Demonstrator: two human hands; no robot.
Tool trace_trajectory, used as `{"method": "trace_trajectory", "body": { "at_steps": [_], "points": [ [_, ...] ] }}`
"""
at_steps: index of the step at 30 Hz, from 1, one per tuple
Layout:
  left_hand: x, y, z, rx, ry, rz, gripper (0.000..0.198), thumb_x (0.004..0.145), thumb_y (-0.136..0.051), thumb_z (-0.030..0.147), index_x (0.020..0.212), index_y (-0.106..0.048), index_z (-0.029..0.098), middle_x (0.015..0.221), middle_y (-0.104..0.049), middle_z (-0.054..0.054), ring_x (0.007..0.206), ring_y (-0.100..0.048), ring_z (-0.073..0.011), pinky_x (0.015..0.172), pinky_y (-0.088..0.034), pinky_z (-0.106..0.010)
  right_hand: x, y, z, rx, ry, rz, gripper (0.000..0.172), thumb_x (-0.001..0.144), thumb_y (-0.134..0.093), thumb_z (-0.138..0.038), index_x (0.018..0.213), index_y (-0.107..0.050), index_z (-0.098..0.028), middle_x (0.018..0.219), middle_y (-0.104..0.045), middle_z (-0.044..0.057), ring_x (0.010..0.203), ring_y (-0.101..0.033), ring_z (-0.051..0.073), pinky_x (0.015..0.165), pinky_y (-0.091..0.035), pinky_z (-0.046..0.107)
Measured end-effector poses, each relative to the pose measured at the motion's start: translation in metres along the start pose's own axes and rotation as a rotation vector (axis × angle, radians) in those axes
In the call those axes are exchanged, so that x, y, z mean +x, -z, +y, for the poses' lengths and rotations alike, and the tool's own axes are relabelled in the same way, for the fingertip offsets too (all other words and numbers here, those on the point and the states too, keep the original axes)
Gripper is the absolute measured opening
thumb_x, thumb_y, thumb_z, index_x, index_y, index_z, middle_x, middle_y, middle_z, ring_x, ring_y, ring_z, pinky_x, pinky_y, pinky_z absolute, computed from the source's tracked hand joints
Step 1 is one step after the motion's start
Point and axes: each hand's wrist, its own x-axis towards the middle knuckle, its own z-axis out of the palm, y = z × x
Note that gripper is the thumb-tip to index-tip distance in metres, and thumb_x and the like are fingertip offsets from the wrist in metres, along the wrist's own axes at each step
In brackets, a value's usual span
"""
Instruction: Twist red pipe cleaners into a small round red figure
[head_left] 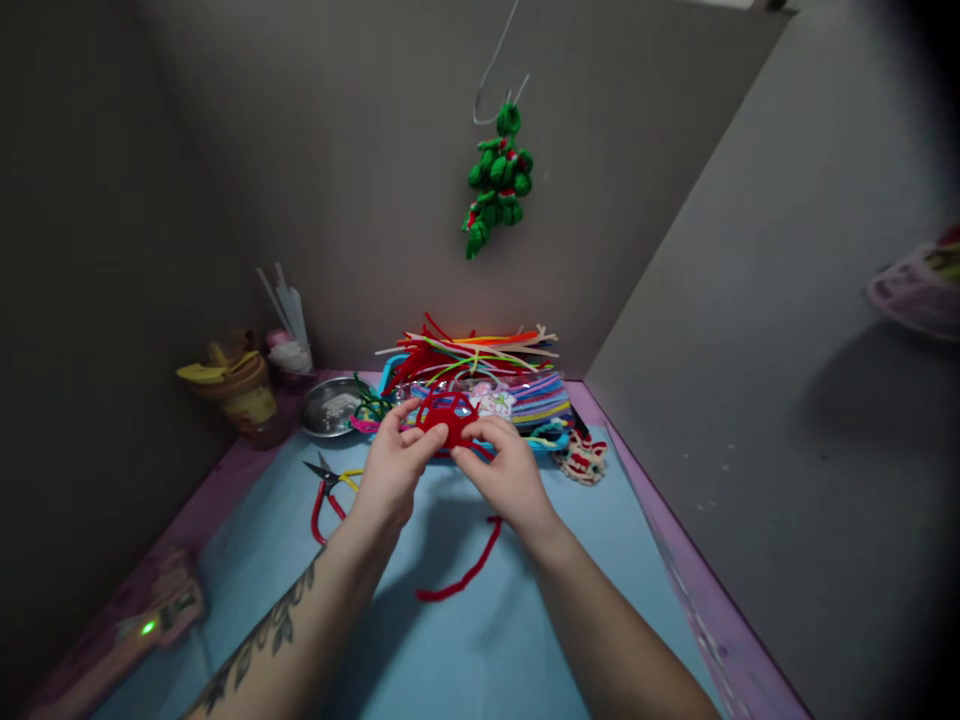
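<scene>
Between my two hands, above the blue mat, is a red pipe-cleaner craft (448,418) with a dense round middle and looped strands along its upper edge. My left hand (401,455) pinches its left side with thumb and fingers. From the right, my right hand (504,465) pinches the craft's other edge. A loose, curved red pipe cleaner (465,580) lies on the mat below my hands. Scissors with red and yellow handles (328,492) rest to the left of my left hand, blades apart.
Behind my hands lie piled coloured pipe cleaners (480,350). A metal bowl (315,410) with small white bits stands left, near a pot (251,395). A pink glue gun (154,630) with a green light lies front left. Green ornaments (501,175) hang from a wire.
</scene>
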Motion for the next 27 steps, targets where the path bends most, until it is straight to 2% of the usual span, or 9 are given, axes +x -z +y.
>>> {"method": "trace_trajectory", "body": {
  "at_steps": [8,15,19,23,27],
  "points": [
    [-0.001,0.0,0.0,0.009,-0.022,0.015,0.072,0.056,-0.086,0.031,0.117,-0.051,0.014,0.055,-0.058,0.007,0.047,-0.05,-0.0076,0.05,-0.033,-0.019,0.001,0.001,-0.002,0.029,0.0,-0.032,0.006,0.073,-0.061,-0.018,0.069,-0.059,-0.022,0.079,-0.061,0.001,0.082,-0.058,0.019,0.08,-0.044,0.033],
    [0.0,0.002,-0.008,0.066,-0.134,-0.013,0.07,0.063,-0.081,0.027,0.122,-0.046,0.017,0.057,-0.058,0.008,0.053,-0.054,-0.0085,0.059,-0.041,-0.02,-0.002,-0.004,-0.004,0.178,-0.148,0.005,0.004,0.068,-0.063,-0.019,0.066,-0.06,-0.02,0.083,-0.058,0.001,0.084,-0.058,0.018,0.084,-0.043,0.032],
    [0.0,0.003,-0.013,0.112,-0.166,-0.048,0.068,0.066,-0.079,0.029,0.124,-0.045,0.018,0.055,-0.056,0.009,0.052,-0.053,-0.0086,0.057,-0.039,-0.019,-0.002,-0.004,-0.004,0.206,-0.206,-0.004,0.006,0.067,-0.064,-0.02,0.062,-0.06,-0.019,0.086,-0.058,0.001,0.084,-0.058,0.018,0.084,-0.044,0.031],
    [0.001,0.004,-0.009,0.099,-0.149,-0.011,0.073,0.064,-0.08,0.03,0.126,-0.043,0.016,0.056,-0.056,0.009,0.051,-0.05,-0.0079,0.055,-0.037,-0.019,-0.001,-0.002,-0.003,0.163,-0.161,-0.026,0.004,0.067,-0.068,-0.023,0.068,-0.065,-0.02,0.087,-0.059,0.002,0.088,-0.059,0.02,0.087,-0.044,0.033],
    [0.003,0.004,-0.003,0.087,-0.11,0.013,0.076,0.061,-0.081,0.031,0.126,-0.044,0.015,0.053,-0.052,0.011,0.045,-0.04,-0.0044,0.05,-0.032,-0.016,0.0,-0.001,-0.001,0.134,-0.108,-0.007,0.008,0.069,-0.071,-0.026,0.074,-0.068,-0.021,0.087,-0.059,0.003,0.088,-0.058,0.02,0.086,-0.045,0.034]
  ]
}}
